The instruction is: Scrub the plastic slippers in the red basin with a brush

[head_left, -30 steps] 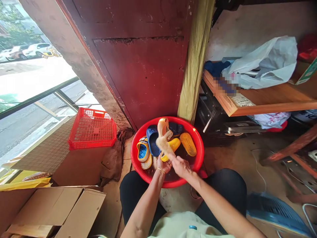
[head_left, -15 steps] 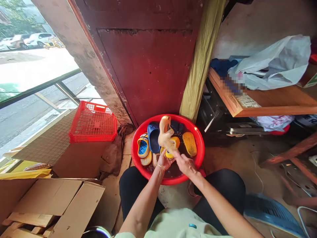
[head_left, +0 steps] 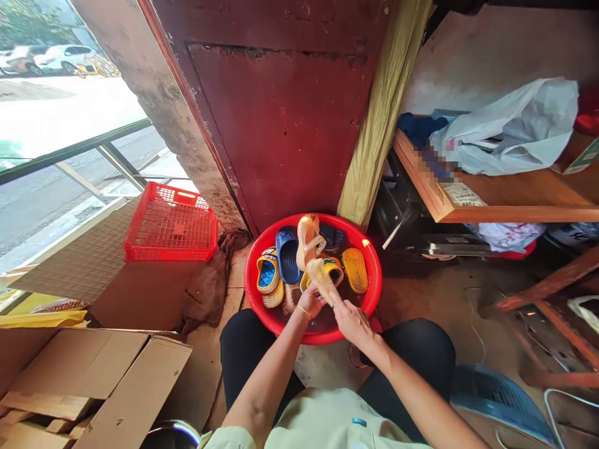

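A round red plastic basin [head_left: 349,227] sits on the floor between my knees, holding dark water and slippers. My left hand [head_left: 309,302] grips a peach slipper [head_left: 306,237], which stands up out of the basin. In my right hand [head_left: 353,324] is a pale-bristled scrub brush [head_left: 322,280], pressed against that slipper's lower part. Around them lie a blue slipper [head_left: 287,257], a yellow-and-blue slipper [head_left: 267,272], a navy slipper [head_left: 332,237] and a yellow slipper with a ribbed sole [head_left: 354,270]. The brush and my hands hide the slipper's lower end.
A red plastic crate [head_left: 171,224] and an open cardboard box [head_left: 93,380] stand to my left. A red metal door [head_left: 276,125] rises behind the basin. On the right are a wooden shelf [head_left: 496,214] with a white plastic bag [head_left: 510,131], and a blue fan [head_left: 496,393].
The brush has moved down along the peach slipper and to the right. The view has shifted slightly, so the basin sits a little further left.
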A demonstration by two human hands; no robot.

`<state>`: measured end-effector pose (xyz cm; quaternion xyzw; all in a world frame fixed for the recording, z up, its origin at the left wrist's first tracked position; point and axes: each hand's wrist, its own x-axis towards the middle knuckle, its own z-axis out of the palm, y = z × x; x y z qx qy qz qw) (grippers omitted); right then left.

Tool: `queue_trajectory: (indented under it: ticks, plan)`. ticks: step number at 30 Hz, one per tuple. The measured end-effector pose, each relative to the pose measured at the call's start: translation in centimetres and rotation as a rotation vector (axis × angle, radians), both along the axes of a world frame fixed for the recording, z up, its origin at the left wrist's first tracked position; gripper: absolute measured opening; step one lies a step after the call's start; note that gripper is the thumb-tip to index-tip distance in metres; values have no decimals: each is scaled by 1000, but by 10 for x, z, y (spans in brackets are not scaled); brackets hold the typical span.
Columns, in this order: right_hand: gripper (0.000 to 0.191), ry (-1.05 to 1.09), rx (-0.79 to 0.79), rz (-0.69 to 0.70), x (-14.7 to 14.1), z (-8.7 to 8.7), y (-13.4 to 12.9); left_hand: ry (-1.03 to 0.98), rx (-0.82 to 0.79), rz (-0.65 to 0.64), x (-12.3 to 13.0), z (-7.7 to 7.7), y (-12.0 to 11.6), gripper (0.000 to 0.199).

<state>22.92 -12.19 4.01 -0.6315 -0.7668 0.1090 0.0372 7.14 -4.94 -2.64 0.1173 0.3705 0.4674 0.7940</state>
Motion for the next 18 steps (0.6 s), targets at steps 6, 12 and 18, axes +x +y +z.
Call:
queue_trajectory:
  ticks: [6, 12, 18]
  plan:
    - [57, -29, -66, -128, -14, 15, 40, 75, 26, 5, -5, 4, -6, 45]
    - [57, 1, -104, -107, 0, 28, 49, 161, 90, 12, -3, 2, -12, 45]
    - [59, 5, -100, -64, 9, 5, 8, 171, 123, 0, -3, 3, -13, 43]
